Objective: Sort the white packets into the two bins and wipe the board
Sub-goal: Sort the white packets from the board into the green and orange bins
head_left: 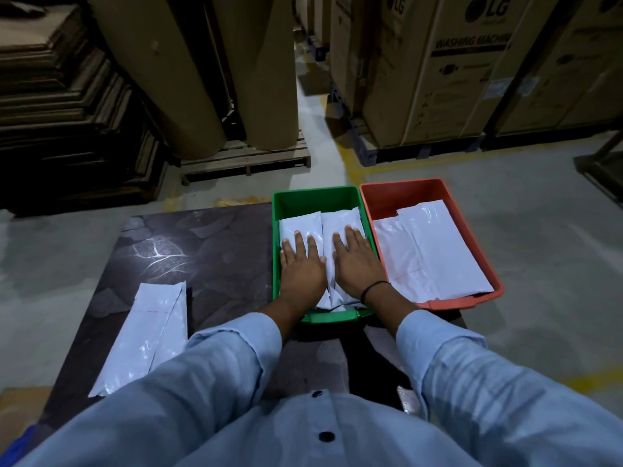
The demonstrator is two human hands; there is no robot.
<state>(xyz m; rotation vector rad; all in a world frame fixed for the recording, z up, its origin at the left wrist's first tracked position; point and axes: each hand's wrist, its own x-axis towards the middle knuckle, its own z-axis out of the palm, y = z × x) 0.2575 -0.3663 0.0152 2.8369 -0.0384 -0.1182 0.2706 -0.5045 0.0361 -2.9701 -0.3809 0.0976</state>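
A green bin (317,196) stands on the dark board (209,244), and an orange bin (404,188) sits against its right side. Two white packets lie side by side in the green bin. My left hand (301,264) presses flat on the left packet (300,224), fingers spread. My right hand (357,262) lies flat on the right packet (340,219), with a black band on its wrist. A large white packet (428,247) fills the orange bin. One more white packet (148,335) rests on the board's near left part.
Concrete floor with yellow lines surrounds the board. Behind stand large brown paper rolls (188,69) on a wooden pallet (246,160), stacked flat cardboard (67,106) at left, and washing machine cartons (455,69) at right.
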